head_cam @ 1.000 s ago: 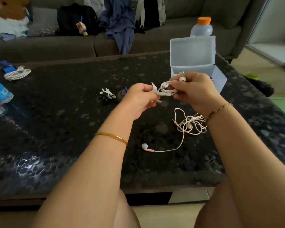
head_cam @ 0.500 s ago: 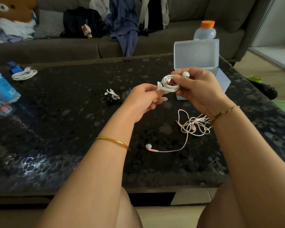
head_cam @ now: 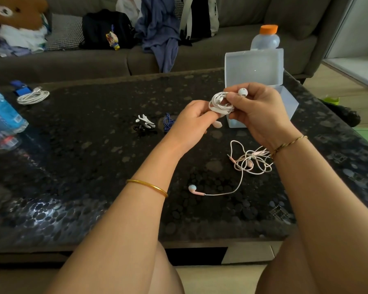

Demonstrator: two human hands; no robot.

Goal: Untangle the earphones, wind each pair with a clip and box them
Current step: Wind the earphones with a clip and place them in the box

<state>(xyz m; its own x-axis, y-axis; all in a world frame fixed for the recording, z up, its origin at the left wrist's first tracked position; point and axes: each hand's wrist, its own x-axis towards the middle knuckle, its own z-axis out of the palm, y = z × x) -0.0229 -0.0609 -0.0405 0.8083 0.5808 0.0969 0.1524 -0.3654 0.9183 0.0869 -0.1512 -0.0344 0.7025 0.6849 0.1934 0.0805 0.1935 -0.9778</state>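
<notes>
Above the table (head_cam: 94, 166), the hands have drawn closer: left hand (head_cam: 191, 124) grips the clip (head_cam: 217, 124), right hand (head_cam: 257, 111) pinches the wound white earphones (head_cam: 220, 103).

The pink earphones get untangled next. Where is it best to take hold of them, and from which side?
Probably the loose earbud, pinched at its stem from above, on the near-left side. It lies flat, clear of the tangle, with one free cord running to it, so nothing crowds a pinch there.
</notes>
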